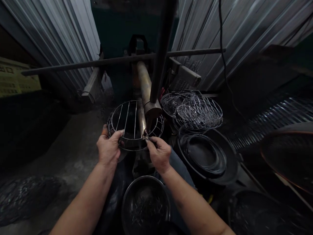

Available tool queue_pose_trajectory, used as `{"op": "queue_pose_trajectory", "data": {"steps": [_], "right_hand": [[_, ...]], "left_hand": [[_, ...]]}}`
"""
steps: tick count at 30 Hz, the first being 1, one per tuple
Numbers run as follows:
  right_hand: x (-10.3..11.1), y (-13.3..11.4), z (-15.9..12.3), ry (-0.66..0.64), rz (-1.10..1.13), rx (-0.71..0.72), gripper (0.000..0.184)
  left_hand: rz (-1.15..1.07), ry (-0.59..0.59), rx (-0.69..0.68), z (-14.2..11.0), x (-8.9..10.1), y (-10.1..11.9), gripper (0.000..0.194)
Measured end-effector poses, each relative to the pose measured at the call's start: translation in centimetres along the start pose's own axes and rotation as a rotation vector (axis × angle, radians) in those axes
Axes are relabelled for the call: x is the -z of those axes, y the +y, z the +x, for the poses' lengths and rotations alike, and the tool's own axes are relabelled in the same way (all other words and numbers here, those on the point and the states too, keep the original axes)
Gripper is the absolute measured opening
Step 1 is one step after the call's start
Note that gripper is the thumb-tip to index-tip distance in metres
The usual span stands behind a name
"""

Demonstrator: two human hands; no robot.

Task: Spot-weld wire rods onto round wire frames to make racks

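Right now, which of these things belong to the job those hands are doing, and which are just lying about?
Likely part of the job:
round silver wire frame, held by left hand and right hand; dark tapered metal rod reaching into it.

Lying about:
stacked silver wire frames; black wire hoops; round dark metal bowl of wire bits.

Wire cages [192, 111] at right, steel bowl [146, 204] nearest

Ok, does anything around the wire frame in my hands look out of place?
Beside the round silver wire frame you're holding, the stack of similar silver wire frames looks askew: they sit tilted and tangled rather than neatly nested, behind the round black tub, right of your right hand.
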State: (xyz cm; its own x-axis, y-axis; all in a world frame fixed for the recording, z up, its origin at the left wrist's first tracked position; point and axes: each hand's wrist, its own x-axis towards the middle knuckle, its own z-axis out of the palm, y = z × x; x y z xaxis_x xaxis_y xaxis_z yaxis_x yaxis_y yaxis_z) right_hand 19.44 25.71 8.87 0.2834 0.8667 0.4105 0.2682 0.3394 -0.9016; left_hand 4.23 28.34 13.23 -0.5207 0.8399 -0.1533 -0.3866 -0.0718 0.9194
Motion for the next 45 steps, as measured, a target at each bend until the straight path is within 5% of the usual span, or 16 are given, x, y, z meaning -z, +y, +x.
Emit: {"op": "queue_pose_trajectory", "data": {"steps": [35, 41, 45], "right_hand": [[-0.2, -0.1, 1.2, -0.068, -0.015, -0.08, 0.015], [0.0, -0.8, 1.8, -0.105, 0.02, -0.138, 0.015], [2.1, -0.7, -0.2, -0.118, -0.08, -0.031, 0.02]], "left_hand": [[0.076, 0.092, -0.001, 1.3, -1.0, 0.2, 0.054], [0.161, -0.003, -0.016, 1.3, -0.7, -0.3, 0.031], [0.102, -0.072, -0.001, 1.8, -0.2, -0.7, 0.039]]}}
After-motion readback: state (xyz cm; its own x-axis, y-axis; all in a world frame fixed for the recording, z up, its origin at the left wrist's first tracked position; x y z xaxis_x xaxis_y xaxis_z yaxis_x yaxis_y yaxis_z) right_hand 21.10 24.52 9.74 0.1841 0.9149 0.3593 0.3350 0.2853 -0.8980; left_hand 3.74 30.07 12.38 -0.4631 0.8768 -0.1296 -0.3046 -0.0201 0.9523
